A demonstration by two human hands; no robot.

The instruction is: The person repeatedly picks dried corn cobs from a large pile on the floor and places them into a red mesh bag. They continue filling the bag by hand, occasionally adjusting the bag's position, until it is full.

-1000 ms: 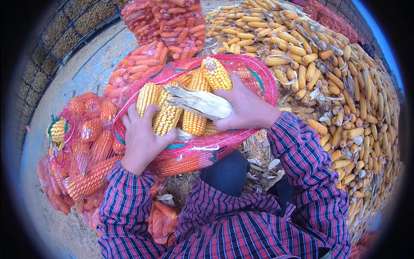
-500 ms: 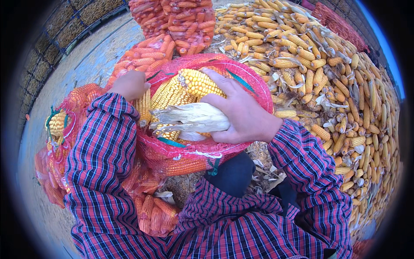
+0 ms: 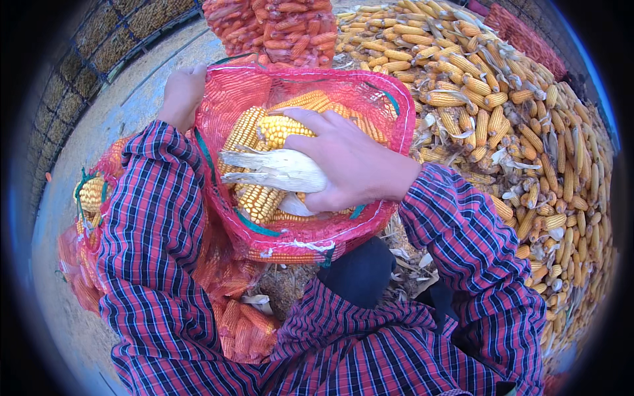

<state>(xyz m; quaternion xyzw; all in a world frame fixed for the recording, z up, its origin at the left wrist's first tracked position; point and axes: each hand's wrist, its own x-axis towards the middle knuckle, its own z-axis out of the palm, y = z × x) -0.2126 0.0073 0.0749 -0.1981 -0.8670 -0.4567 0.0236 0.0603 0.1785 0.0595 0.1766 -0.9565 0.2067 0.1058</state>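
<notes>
A red mesh bag (image 3: 224, 89) stands open in front of me, its mouth edged with white stitching and a green cord. My left hand (image 3: 183, 97) is closed on the bag's rim at the far left and holds it up. Inside the bag, my right hand (image 3: 353, 155) curls over the corn, fingers bent around a yellow corn cob (image 3: 281, 130). Under its thumb and palm lies a cob wrapped in pale dry husk (image 3: 281, 168). More bare yellow cobs (image 3: 259, 201) lie around and below; the right fingertips are partly hidden.
A large heap of loose corn cobs (image 3: 555, 152) spreads along the right. Filled red mesh bags (image 3: 290, 33) stand beyond the open one, and another filled bag (image 3: 82, 257) lies at the left. Wire-fenced corn stacks (image 3: 112, 39) line the far left. My dark-trousered knee (image 3: 360, 274) touches the area below the bag.
My left hand has moved up and left, pulling the bag's rim higher and wider. My right hand has shifted slightly left and deeper with the cobs.
</notes>
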